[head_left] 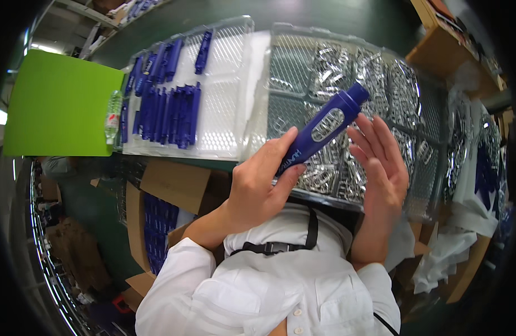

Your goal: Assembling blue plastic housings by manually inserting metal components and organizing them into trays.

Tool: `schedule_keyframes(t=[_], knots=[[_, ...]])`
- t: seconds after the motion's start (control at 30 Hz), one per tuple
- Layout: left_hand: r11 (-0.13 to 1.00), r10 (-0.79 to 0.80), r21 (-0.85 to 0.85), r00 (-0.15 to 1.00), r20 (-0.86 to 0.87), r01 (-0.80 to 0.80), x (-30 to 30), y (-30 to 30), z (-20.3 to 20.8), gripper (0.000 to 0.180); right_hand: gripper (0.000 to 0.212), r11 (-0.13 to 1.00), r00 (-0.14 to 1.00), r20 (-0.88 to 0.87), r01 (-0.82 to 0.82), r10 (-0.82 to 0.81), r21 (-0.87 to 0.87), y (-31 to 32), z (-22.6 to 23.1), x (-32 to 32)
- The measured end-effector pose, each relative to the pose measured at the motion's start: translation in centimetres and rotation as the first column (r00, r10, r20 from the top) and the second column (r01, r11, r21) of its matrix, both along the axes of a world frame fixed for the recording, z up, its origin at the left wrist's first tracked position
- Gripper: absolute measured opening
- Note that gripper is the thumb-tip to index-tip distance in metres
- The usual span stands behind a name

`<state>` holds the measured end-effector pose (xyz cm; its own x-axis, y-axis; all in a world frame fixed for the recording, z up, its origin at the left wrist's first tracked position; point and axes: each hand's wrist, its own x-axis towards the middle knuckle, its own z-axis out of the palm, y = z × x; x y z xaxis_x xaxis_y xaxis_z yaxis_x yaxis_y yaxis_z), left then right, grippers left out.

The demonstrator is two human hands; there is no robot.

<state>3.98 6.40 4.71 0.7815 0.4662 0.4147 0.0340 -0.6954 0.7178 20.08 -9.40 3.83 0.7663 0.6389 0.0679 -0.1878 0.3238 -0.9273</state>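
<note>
My left hand (255,187) grips the lower end of a blue plastic tube-shaped casing (308,143), with thumb and fingers around it. The casing tilts up to the right, has white lettering, an oval opening with a silvery inside, and a narrower collar at its top end. Beside its upper right side is my right hand (384,168), fingers outstretched and apart; it holds nothing, and I cannot tell if a fingertip touches the casing. Beneath both hands lies a clear compartment tray (289,103) with many shiny metal pieces (401,92).
Left of it, another clear tray (224,120) holds rows of blue casings (168,115). A bright green panel (62,106) and a plastic bottle (113,117) stand further left. Below the table edge, an open cardboard box (177,182) contains more blue parts. Plastic wrapping (465,213) hangs at right.
</note>
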Motion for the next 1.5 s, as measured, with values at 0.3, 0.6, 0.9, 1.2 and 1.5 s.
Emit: schedule_keyframes(t=[0.3,0.6,0.9,1.2,1.5], knots=[[0.902,0.227,-0.343,0.964,-0.136,-0.260,11.7,26.7,4.0,0.038,0.051,0.959,0.935,0.294,0.247,-0.199,-0.138,-10.7,-0.4,1.9],[0.781,0.555,-0.330,0.831,-0.022,-0.531,30.8,58.2,2.0,0.038,0.045,0.710,0.855,0.413,0.500,-0.314,-0.496,-12.0,-2.3,7.6],[0.783,0.569,0.013,0.723,0.392,-0.622,11.5,52.4,-3.0,0.042,0.040,0.639,0.795,0.599,0.413,0.095,-0.649,-11.7,-3.0,8.3],[0.275,0.948,0.397,0.317,0.042,-0.876,-42.3,27.0,-2.1,0.038,0.025,0.609,0.223,0.793,0.535,0.567,-0.585,-7.2,-5.3,7.6],[0.348,0.767,0.335,0.061,-0.639,-0.875,-58.6,-2.6,-17.8,0.028,0.024,0.627,0.522,0.734,0.409,0.435,-0.663,-7.1,-8.6,11.7]])
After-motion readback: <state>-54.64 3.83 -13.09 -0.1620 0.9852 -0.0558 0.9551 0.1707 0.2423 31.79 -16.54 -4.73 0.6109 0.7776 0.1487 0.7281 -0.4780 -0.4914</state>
